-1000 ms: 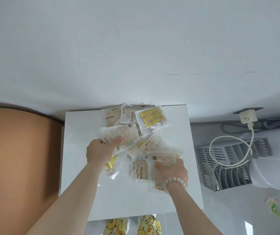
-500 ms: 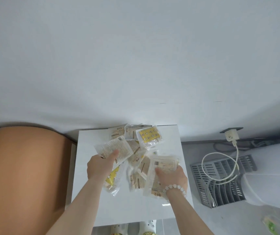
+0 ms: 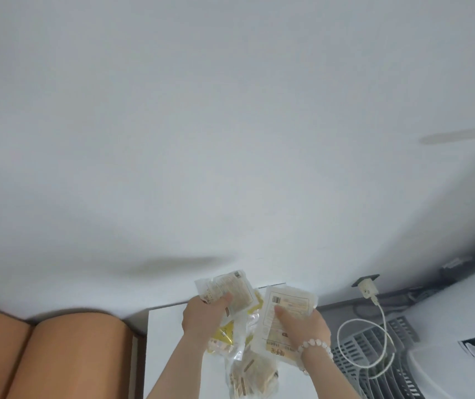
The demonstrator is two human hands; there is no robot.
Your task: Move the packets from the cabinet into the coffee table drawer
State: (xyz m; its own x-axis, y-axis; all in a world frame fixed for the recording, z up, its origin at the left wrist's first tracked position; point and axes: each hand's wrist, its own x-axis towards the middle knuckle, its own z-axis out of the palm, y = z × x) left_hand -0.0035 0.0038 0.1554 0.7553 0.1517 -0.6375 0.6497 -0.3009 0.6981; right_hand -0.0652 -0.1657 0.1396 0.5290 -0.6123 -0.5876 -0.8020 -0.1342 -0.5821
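Both my hands hold bunches of clear snack packets above a white cabinet top (image 3: 167,341). My left hand (image 3: 204,318) grips a stack of packets (image 3: 230,292), thumb on top, with a yellow-printed packet (image 3: 224,335) hanging below it. My right hand (image 3: 302,326), wearing a bead bracelet, grips a flat white-labelled packet (image 3: 285,303) with its thumb pressed on the front. More brownish packets (image 3: 250,375) hang or lie under the two hands. The coffee table drawer is not in view.
A white wall fills most of the view. A tan leather seat back (image 3: 58,355) stands left of the cabinet. On the right are a grey slatted rack (image 3: 380,361), a white looped cable (image 3: 368,341) plugged into a socket (image 3: 367,286), and a white rounded appliance (image 3: 446,370).
Both hands have gathered the packets and lifted them off the cabinet top toward each other. The camera has tilted up, so the cabinet now sits low in the view.
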